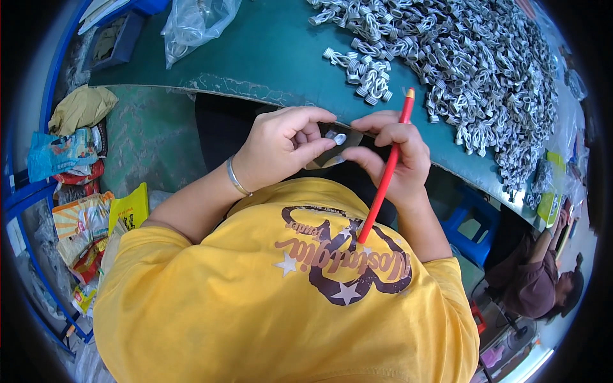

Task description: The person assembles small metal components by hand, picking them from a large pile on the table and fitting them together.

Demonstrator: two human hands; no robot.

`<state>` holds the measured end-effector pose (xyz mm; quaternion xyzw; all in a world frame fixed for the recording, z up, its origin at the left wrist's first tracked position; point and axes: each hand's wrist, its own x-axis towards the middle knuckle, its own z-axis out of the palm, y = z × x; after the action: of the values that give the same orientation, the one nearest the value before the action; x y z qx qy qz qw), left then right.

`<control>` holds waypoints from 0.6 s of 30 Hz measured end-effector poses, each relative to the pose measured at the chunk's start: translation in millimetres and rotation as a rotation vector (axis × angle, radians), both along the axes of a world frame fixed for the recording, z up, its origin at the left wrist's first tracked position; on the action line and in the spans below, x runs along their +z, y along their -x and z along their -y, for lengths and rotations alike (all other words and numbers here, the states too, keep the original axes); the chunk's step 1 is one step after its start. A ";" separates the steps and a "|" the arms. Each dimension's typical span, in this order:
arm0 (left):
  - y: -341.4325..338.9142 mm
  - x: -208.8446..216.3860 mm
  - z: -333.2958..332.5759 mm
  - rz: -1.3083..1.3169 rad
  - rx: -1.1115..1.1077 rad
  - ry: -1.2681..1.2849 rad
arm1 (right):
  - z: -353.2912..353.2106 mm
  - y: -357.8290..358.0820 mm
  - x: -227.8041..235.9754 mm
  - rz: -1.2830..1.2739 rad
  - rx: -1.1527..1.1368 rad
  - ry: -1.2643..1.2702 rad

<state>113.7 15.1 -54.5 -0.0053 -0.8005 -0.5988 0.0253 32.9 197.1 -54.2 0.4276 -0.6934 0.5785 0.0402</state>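
The left hand (281, 148) pinches a small white clip (336, 137) against a dark strip (338, 153), grip clamped on both at the surface (268, 57) edge, likely to steady them; the right hand (393, 153) holds the strip's other end, a red stick (386, 172) tucked under its fingers; the clip pile (472, 57) lies beyond.

A glossy red plastic stick (385, 175), a shiny metal bangle (236, 179), a matt green table (268, 51) with a chipped edge, grey coiled cable bundles (460, 57), and a crinkled clear plastic bag (191, 25).
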 end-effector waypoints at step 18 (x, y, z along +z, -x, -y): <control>54.7 6.4 -5.0 -0.256 0.086 0.221 | 9.1 22.1 -8.0 0.193 -0.279 0.156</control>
<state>59.0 20.1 -48.1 -0.0499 -0.8512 -0.4999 0.1518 10.8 188.0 -62.2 0.2653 -0.6996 0.6578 0.0862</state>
